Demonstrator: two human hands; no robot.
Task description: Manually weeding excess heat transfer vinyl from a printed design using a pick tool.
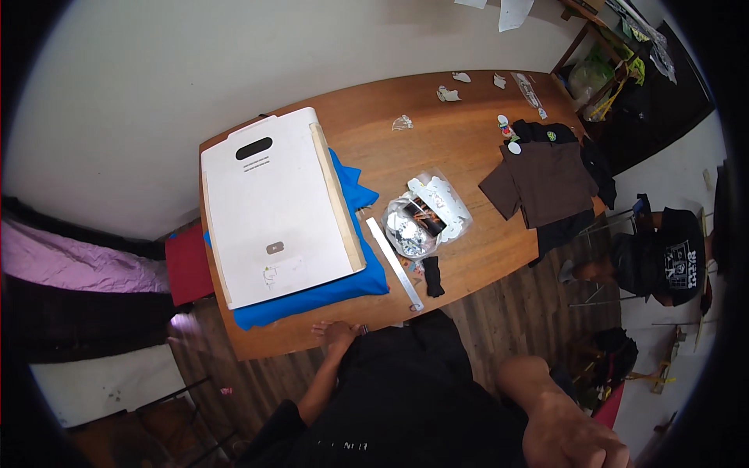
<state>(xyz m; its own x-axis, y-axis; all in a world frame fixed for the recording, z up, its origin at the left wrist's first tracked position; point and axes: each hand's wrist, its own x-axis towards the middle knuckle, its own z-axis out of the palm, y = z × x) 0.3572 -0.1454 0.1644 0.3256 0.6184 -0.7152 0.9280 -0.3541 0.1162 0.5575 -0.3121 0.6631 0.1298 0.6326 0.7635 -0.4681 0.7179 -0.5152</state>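
Note:
My left hand [335, 332] rests at the near edge of the table with its fingers apart, holding nothing. Beside it lies a blue cloth [312, 304], partly covered by a large white panel [281, 207] with a dark oval slot. At the lower right, my right hand [573, 437] is raised close to the camera, off the table. Its fingers are curled closed, and whatever they may hold is hidden. A long white ruler [394, 265] lies to the right of the blue cloth.
A clear plastic bag [425, 218] with printed cutouts and a black cloth [433, 277] lie mid-table on the wooden table [367, 101]. Brown folded clothing [550, 183] covers its right end. Paper scraps [449, 94] lie along the far side. Another person [663, 253] is at the right.

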